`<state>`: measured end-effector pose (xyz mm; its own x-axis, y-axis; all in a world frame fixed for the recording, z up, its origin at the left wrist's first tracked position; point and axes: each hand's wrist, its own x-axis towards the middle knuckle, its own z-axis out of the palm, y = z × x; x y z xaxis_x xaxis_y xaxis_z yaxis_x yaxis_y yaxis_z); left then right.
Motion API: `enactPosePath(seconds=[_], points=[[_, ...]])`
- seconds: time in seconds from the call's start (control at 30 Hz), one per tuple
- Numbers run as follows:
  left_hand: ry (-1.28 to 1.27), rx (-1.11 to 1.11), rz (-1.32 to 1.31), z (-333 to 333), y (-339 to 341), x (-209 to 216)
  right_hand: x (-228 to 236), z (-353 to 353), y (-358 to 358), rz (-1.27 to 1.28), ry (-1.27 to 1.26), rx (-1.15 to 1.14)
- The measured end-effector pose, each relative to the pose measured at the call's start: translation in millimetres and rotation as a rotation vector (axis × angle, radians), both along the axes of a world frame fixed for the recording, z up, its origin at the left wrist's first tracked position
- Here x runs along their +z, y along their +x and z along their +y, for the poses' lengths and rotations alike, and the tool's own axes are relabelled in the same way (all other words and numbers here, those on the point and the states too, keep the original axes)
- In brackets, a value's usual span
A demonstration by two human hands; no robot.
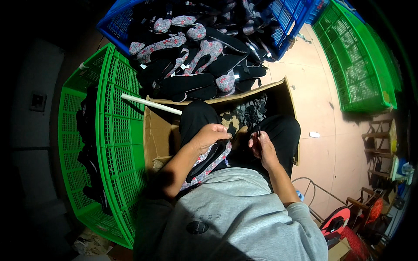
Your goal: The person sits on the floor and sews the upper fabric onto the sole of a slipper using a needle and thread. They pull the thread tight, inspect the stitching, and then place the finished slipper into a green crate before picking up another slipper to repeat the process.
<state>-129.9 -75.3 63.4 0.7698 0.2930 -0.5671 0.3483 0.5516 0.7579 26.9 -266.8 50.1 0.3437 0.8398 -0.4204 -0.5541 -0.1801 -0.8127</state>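
Observation:
My left hand (212,136) is closed at the upper end of a floral fabric shoe (201,167) with a black lining, which lies across my lap under my left forearm. A small black piece (232,130) sticks out by its fingertips. To the right, apart from the shoe, my right hand (264,148) pinches a thin dark object (258,129) too small to make out. Below both hands, between my knees, an open cardboard box (163,114) holds black and grey fabric scraps (251,111).
A blue crate (285,21) ahead is heaped with floral and black shoes (187,85). Green crates (124,143) with dark items stand at my left; another green crate (348,61) is far right. A white stick (150,103) crosses the box's edge. A small white object (314,135) lies on the floor.

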Motion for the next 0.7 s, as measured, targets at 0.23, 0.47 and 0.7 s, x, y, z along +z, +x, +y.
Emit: enactPosePath(seconds=[0.23, 0.47, 0.7], points=[[0.009, 0.002, 0.002, 0.5, 0.3, 0.0, 14.8, 0.5, -13.3, 0.083, -0.021, 0.425], [0.032, 0.002, 0.009, 0.6, -0.1, 0.4, 15.2, 10.0, -21.8, 0.115, -0.035, 0.493], [0.013, -0.003, 0.021, 0.7, -0.7, -12.8, 16.6, 18.5, -23.9, 0.128, -0.017, 0.482]])
